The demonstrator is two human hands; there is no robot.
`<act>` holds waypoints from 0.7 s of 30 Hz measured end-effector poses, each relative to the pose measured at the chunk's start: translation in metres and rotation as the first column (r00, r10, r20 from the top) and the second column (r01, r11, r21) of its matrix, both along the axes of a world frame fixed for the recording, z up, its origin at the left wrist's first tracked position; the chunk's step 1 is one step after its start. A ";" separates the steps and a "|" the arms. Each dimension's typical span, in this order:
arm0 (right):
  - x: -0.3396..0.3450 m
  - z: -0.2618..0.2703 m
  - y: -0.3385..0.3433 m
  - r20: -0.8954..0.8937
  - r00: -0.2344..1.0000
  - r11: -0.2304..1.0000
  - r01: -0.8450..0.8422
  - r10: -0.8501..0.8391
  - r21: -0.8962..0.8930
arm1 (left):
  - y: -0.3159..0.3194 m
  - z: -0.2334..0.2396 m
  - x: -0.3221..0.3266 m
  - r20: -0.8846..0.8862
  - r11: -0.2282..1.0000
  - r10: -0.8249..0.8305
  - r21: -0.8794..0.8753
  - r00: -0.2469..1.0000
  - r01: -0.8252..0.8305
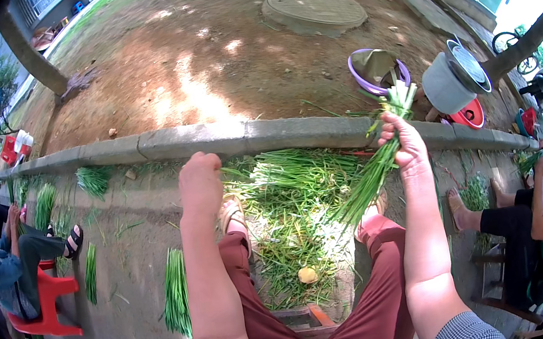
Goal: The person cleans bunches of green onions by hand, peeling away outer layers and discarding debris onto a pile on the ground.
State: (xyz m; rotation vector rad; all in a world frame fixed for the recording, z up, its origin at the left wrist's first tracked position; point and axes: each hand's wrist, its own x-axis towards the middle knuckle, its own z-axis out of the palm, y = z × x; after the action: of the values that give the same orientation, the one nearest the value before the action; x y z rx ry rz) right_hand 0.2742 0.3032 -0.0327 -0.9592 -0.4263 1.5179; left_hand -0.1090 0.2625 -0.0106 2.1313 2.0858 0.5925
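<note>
My right hand (404, 144) is closed around a bunch of long green stalks (373, 176), with the pale ends up and the green tips hanging down to the left. Over the near side of the concrete kerb, my left hand (202, 176) is raised with its fingers curled; whether it pinches anything cannot be seen. Between my feet lies a pile of similar stalks (302, 168), with loose trimmings (291, 239) spread nearer to me. A round yellowish object (308, 275) rests on the trimmings. Left of my left forearm is a separate green bundle (175, 292).
A concrete kerb (277, 132) crosses in front. Beyond it stand a purple-rimmed basin (356, 73), a grey bucket (440, 85) and a red basin (470, 115). People sit close by on both sides, one on a red plastic stool (57, 300). A round cover (315, 9) lies farther off.
</note>
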 end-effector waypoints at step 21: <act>-0.115 0.003 -0.024 0.106 0.769 0.776 -0.626 0.630 -0.076 | -0.008 -0.009 0.098 0.182 0.785 -0.515 0.492 0.838 0.376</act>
State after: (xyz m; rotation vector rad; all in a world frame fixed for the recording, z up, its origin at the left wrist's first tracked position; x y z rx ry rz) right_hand 0.1593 0.2794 -0.0302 -0.9948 -0.8832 2.0813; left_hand -0.0114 0.2545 -0.0192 2.4386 1.2836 1.3202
